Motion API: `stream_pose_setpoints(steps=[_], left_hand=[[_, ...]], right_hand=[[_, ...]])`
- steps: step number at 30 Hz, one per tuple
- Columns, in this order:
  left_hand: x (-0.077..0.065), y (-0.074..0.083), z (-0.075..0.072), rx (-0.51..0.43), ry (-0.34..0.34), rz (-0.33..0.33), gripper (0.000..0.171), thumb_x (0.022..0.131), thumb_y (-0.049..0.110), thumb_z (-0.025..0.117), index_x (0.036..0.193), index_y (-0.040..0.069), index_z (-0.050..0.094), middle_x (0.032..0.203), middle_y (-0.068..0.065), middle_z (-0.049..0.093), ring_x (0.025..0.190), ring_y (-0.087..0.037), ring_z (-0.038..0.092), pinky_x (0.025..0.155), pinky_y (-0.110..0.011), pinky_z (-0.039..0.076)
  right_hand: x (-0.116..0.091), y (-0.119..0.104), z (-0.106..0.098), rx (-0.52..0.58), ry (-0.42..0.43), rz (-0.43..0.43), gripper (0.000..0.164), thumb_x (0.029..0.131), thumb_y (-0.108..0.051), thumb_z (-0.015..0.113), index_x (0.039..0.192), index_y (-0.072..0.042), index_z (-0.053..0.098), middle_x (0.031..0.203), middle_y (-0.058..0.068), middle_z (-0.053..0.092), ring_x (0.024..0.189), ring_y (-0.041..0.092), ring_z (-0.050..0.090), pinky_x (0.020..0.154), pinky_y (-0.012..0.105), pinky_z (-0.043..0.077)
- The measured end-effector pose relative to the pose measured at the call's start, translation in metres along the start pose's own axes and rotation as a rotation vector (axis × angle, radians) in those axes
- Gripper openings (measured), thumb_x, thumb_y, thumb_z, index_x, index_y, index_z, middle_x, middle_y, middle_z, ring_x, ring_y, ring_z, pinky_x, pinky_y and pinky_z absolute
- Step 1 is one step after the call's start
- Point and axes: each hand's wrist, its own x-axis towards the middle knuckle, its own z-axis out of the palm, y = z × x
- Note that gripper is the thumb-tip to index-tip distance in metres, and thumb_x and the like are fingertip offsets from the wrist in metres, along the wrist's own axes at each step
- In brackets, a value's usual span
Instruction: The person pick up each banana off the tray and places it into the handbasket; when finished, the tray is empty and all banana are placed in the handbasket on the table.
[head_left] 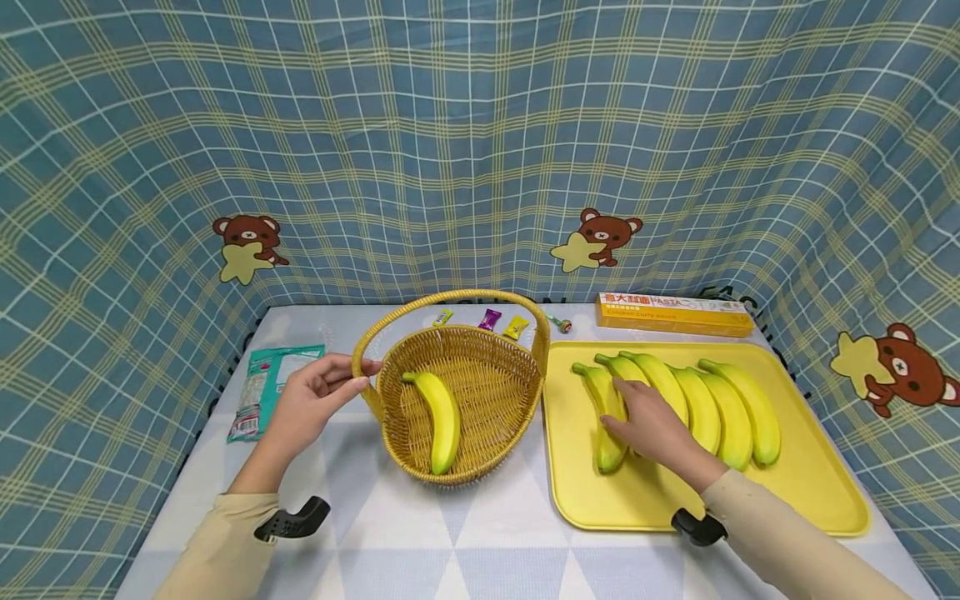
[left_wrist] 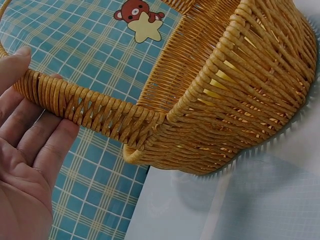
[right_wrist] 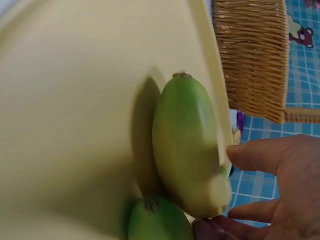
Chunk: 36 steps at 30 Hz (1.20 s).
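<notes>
A wicker basket [head_left: 491, 400] with a tall handle [left_wrist: 95, 110] stands on the table, and one yellow banana [head_left: 442, 421] lies in it. My left hand [head_left: 311, 404] holds the left side of that handle, thumb on one face and fingers behind it. Several bananas lie side by side on a yellow tray [head_left: 817, 475]. Over the left end of this row is my right hand [head_left: 652, 421], nearest the leftmost banana [head_left: 609, 450]. In the right wrist view, its thumb [right_wrist: 255, 155] stands apart from a banana [right_wrist: 182, 135], while fingertips reach that banana's lower end.
A teal snack packet [head_left: 258, 387] lies left of the basket. Behind the basket are small wrapped candies [head_left: 490, 319] and a lollipop [head_left: 562, 325]. A yellow pasta box [head_left: 671, 317] lies behind the tray. Checked cloth [head_left: 480, 142] hangs around the table's back and sides.
</notes>
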Motion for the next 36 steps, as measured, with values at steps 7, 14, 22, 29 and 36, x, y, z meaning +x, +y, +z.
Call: stream_pose_setpoints(steps=[7, 14, 22, 29, 36], left_hand=[[0.001, 0.0, 0.0, 0.002, -0.006, -0.002, 0.023, 0.101, 0.008, 0.064, 0.121, -0.004, 0.063, 0.124, -0.012, 0.071, 0.114, -0.015, 0.068, 0.095, -0.025, 0.056], [0.001, -0.003, 0.0, -0.007, -0.005, -0.007, 0.022, 0.101, 0.006, 0.064, 0.121, -0.003, 0.064, 0.123, -0.013, 0.071, 0.112, -0.015, 0.069, 0.093, -0.025, 0.057], [0.001, -0.002, -0.001, -0.006, 0.003, -0.011, 0.021, 0.101, 0.006, 0.064, 0.12, -0.003, 0.064, 0.122, -0.012, 0.072, 0.113, -0.016, 0.069, 0.093, -0.026, 0.057], [0.001, -0.001, 0.0, 0.0, 0.008, -0.01, 0.021, 0.101, 0.006, 0.064, 0.12, -0.003, 0.065, 0.122, -0.011, 0.072, 0.113, -0.014, 0.068, 0.092, -0.025, 0.057], [0.001, -0.002, -0.001, -0.011, -0.005, -0.003, 0.022, 0.101, 0.006, 0.064, 0.12, -0.004, 0.064, 0.122, -0.01, 0.072, 0.112, -0.014, 0.069, 0.092, -0.025, 0.057]], right_hand=[[0.011, -0.003, 0.011, -0.019, -0.007, -0.028, 0.071, 0.093, -0.024, 0.075, 0.149, 0.006, 0.043, 0.141, 0.031, 0.053, 0.126, 0.049, 0.053, 0.102, 0.061, 0.048], [0.008, -0.002, 0.005, 0.007, -0.01, -0.051, 0.068, 0.094, -0.023, 0.075, 0.151, -0.001, 0.044, 0.142, 0.026, 0.056, 0.126, 0.046, 0.055, 0.1, 0.06, 0.049], [-0.013, -0.01, -0.026, 0.036, -0.033, -0.072, 0.068, 0.094, -0.026, 0.074, 0.153, -0.007, 0.045, 0.138, 0.024, 0.06, 0.114, 0.04, 0.063, 0.088, 0.055, 0.055], [-0.033, -0.018, -0.062, 0.09, -0.094, -0.094, 0.061, 0.095, -0.03, 0.072, 0.15, -0.014, 0.051, 0.14, 0.018, 0.059, 0.1, 0.026, 0.066, 0.074, 0.041, 0.057], [-0.04, -0.034, -0.077, 0.166, -0.151, -0.151, 0.058, 0.096, -0.033, 0.073, 0.149, -0.021, 0.053, 0.142, 0.009, 0.058, 0.105, 0.023, 0.063, 0.077, 0.036, 0.054]])
